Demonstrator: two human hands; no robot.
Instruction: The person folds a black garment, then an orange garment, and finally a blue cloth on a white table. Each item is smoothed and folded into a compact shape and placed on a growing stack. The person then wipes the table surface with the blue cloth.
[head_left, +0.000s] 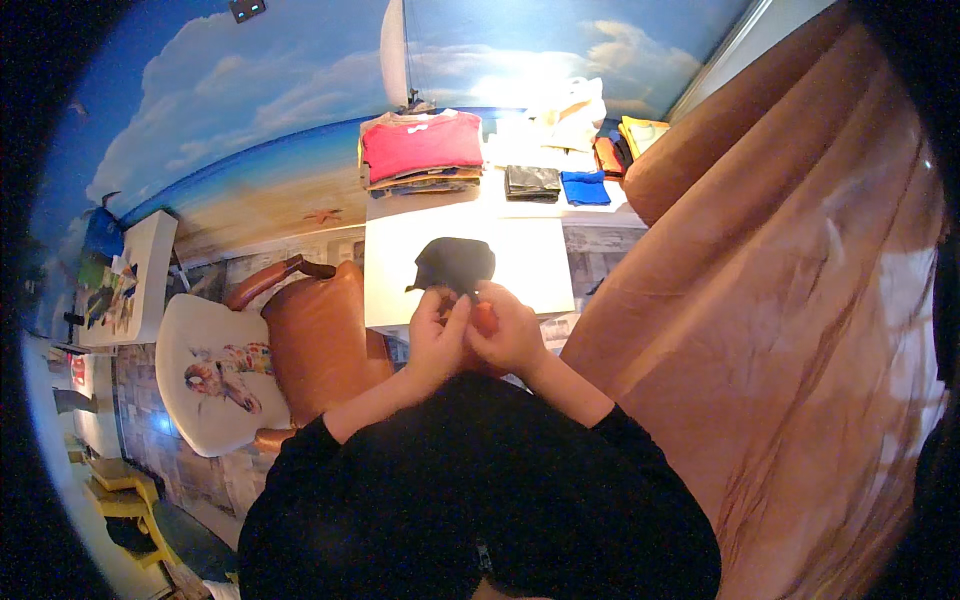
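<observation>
A piece of black fabric (454, 262) is held over a white table (390, 247), its far part hanging loosely bunched. My left hand (438, 334) pinches its near edge between thumb and fingers. Close beside it, my right hand (514, 330) grips the same edge, and the two thumbs nearly meet. Something orange-red (486, 319) shows by the right hand's fingers; the hands hide most of it, so I cannot tell what it is.
Behind the table are a stack of folded shirts (424, 150), a folded dark pile (532, 184) and a blue folded cloth (586, 188). A brown leather armchair (319, 330) stands at left, a brown curtain (720, 300) hangs at right. Another white table (150, 277) holds clutter.
</observation>
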